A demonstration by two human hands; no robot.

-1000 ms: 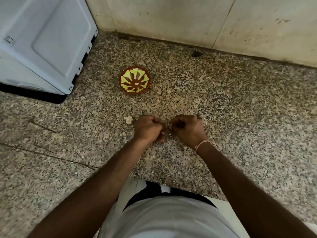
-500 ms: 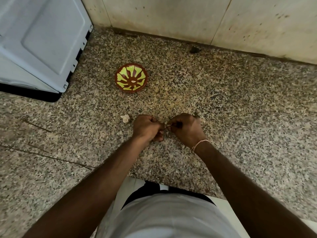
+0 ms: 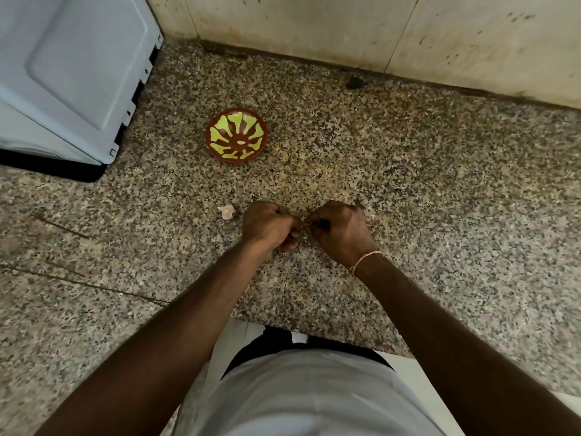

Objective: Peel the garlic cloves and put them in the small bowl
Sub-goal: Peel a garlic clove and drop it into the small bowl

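Observation:
My left hand (image 3: pixel 267 226) and my right hand (image 3: pixel 341 231) meet just above the speckled granite counter (image 3: pixel 440 199). Their curled fingers pinch a small garlic clove (image 3: pixel 303 225) between them; the clove is mostly hidden by the fingertips. The small bowl (image 3: pixel 236 135), red-brown with a yellow-green pattern, stands farther back and to the left of my hands. One pale peeled clove (image 3: pixel 241 142) lies in its middle. A whitish piece of garlic (image 3: pixel 227 211) lies on the counter just left of my left hand.
A large light-blue plastic appliance or bin (image 3: pixel 69 77) fills the back left corner. A stained tiled wall (image 3: pixel 345 29) runs along the back. A dark spot (image 3: pixel 354 82) sits at the wall's foot. The counter's front edge runs near my body.
Both hands stay together on the clove with only small finger movements. The view has shifted slightly, so the bowl sits a little lower in frame.

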